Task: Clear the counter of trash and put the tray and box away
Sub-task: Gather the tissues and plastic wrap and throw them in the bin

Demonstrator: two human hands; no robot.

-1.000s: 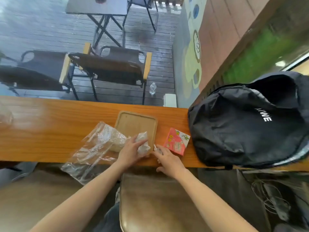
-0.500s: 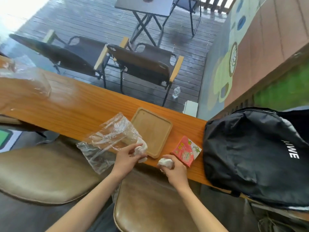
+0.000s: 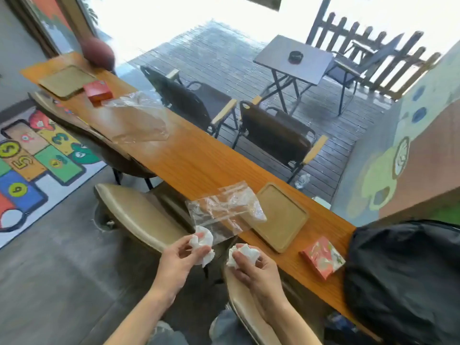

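I see my left hand [image 3: 178, 260] and right hand [image 3: 251, 266] each clutching a crumpled white tissue off the table [image 3: 199, 165] edge, beside the clear plastic bag [image 3: 219, 210], wooden tray [image 3: 281, 217] and red box [image 3: 322, 257].

Counter [image 3: 199, 165]: near tray [image 3: 281, 217] btwn plastic bag [image 3: 224, 210] on its left & box [image 3: 322, 257] on its right; backpack [image 3: 403, 282] right of box. Far end: 2nd tray [image 3: 66, 80], 2nd box [image 3: 97, 90], 2nd bag [image 3: 139, 120].

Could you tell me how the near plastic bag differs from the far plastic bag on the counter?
The near plastic bag overhangs the counter's front edge and overlaps the wooden tray; the far plastic bag lies apart from its tray, beside a red box. The near one looks more crumpled. Both are clear.
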